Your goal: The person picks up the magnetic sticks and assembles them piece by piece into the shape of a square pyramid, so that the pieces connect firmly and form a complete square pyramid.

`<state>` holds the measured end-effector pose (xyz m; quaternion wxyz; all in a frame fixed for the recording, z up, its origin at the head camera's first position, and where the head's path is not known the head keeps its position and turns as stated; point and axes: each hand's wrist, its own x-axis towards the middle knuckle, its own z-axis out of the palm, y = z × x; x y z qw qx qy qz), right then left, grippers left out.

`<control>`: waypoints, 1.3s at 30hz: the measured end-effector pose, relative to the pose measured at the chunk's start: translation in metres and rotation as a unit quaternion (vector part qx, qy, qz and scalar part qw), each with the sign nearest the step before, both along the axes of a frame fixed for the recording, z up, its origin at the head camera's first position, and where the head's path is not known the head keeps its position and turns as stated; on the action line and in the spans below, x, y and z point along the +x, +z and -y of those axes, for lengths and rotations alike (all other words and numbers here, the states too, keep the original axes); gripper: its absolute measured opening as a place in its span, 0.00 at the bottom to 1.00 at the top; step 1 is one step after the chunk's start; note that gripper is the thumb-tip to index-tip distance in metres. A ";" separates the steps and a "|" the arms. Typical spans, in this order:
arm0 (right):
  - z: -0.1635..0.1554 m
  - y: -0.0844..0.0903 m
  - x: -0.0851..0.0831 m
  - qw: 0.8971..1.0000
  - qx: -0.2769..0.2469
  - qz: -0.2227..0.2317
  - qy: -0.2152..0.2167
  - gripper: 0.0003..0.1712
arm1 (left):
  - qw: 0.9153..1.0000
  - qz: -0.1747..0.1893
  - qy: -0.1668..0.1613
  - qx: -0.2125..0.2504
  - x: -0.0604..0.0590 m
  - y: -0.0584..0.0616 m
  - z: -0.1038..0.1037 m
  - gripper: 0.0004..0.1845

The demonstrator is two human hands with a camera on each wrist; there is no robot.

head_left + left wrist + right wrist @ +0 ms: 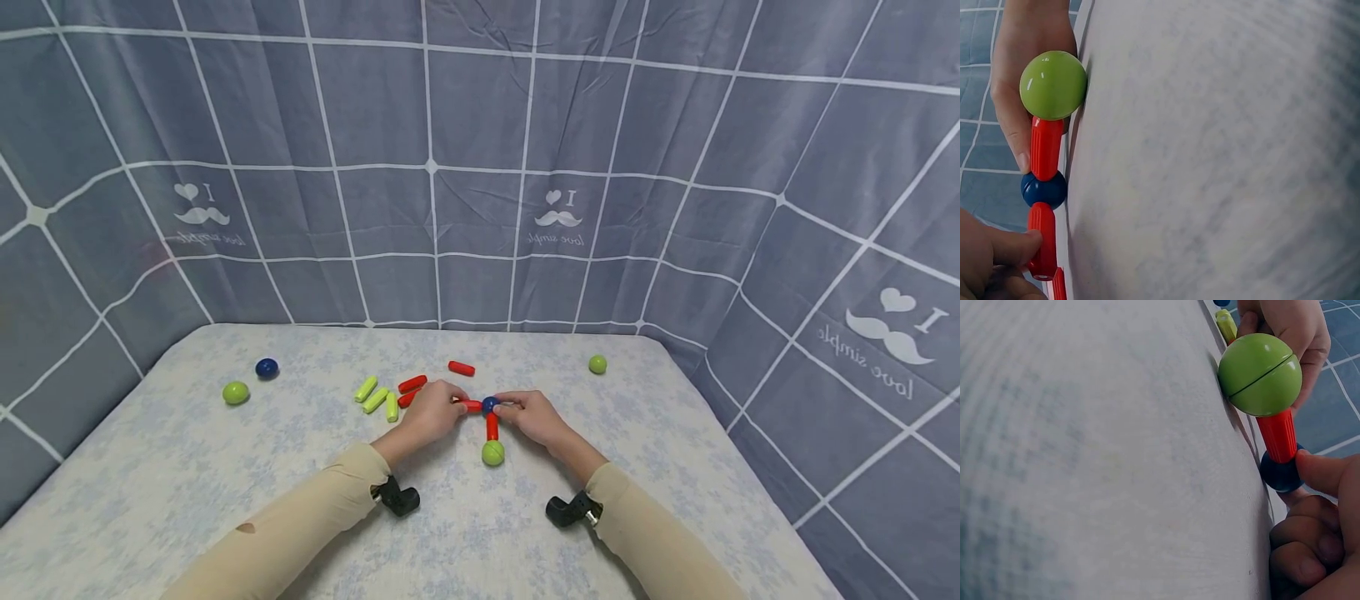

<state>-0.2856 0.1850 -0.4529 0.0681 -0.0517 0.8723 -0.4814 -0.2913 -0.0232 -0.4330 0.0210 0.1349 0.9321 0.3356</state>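
Near the middle of the table, my left hand (435,410) pinches a short red rod (1042,240) between thumb and fingers. One end of that rod meets a blue ball (489,405), which my right hand (534,416) holds between thumb and fingers. From the same ball a second red rod (492,427) points toward me, its near end joined to a green ball (492,452). In the right wrist view the right thumb (1319,472) presses against the blue ball (1279,474). Whether the left-hand rod is fully seated in the ball I cannot tell.
Left of the hands lie several yellow-green rods (375,400) and two red rods (412,384). Another red rod (461,367) lies beyond them. A green ball (236,392) and a blue ball (266,368) sit far left, another green ball (597,364) back right. Grey curtain (480,208) surrounds the table.
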 end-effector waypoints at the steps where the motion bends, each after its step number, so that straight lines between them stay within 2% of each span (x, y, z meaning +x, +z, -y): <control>1: 0.000 0.000 0.000 1.000 -0.001 0.000 -0.001 0.20 | 1.000 0.001 -0.001 0.003 0.000 -0.001 0.000 0.09; 8: 0.001 0.001 0.000 1.000 -0.011 -0.001 -0.006 0.21 | 1.000 -0.003 0.004 0.012 0.003 -0.001 0.000 0.09; 12: 0.000 0.000 -0.001 1.000 -0.012 -0.005 -0.010 0.20 | 1.000 -0.009 0.009 0.014 0.004 0.002 -0.001 0.13; 16: 0.000 0.000 -0.001 1.000 -0.015 -0.002 -0.012 0.20 | 0.999 0.003 0.016 0.035 0.008 0.005 0.005 0.18; 20: 0.002 0.002 0.000 1.000 -0.012 0.001 -0.009 0.20 | 0.997 -0.002 0.036 0.062 0.013 0.012 0.021 0.18; 26: 0.002 0.001 0.000 1.000 -0.007 0.001 -0.011 0.20 | 0.993 -0.031 0.057 0.095 0.019 0.019 0.055 0.15; 34: 0.002 0.000 -0.002 1.000 -0.009 0.006 -0.008 0.20 | 0.990 -0.042 0.091 0.104 0.024 0.022 0.099 0.14; 39: 0.001 -0.002 -0.002 1.000 -0.009 0.003 -0.004 0.21 | 0.982 -0.052 0.127 0.132 0.028 0.024 0.119 0.15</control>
